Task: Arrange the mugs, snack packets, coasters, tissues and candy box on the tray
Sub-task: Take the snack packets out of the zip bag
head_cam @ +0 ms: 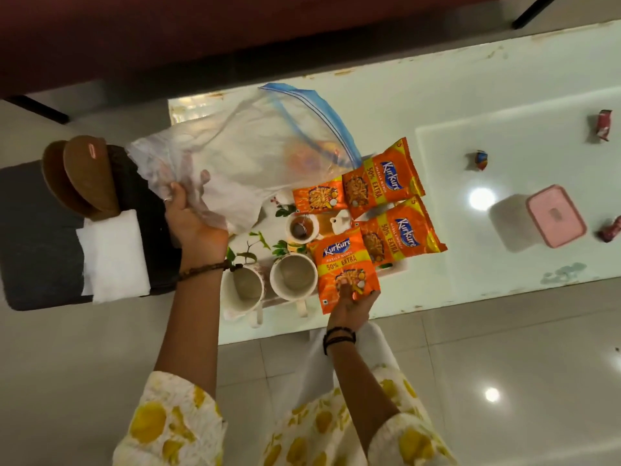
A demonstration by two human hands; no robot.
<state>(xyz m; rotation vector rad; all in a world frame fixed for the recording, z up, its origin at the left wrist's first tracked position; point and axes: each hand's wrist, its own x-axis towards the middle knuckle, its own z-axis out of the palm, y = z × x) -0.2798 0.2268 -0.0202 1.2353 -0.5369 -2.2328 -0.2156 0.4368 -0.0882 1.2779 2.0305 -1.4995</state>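
A white tray [396, 269] with a leaf print sits on the glass table. On it stand two pale mugs [293, 277] [247, 287] side by side, and a small cup [301, 228] with brown liquid behind them. Several orange snack packets [383, 178] lie on the tray's right half. My right hand [353, 306] pinches the bottom edge of the nearest orange packet [344, 264], which leans over the tray. My left hand [191, 216] grips a clear zip bag [255, 146] held above the tray's left side. A pink candy box [556, 215] stands to the right on the table.
Brown round coasters [82, 174] and a folded stack of white tissues [112, 255] lie on a dark stool [37, 230] left of the table. Small wrapped candies [480, 159] [601, 124] [610, 230] are scattered near the pink box. Tiled floor lies in front.
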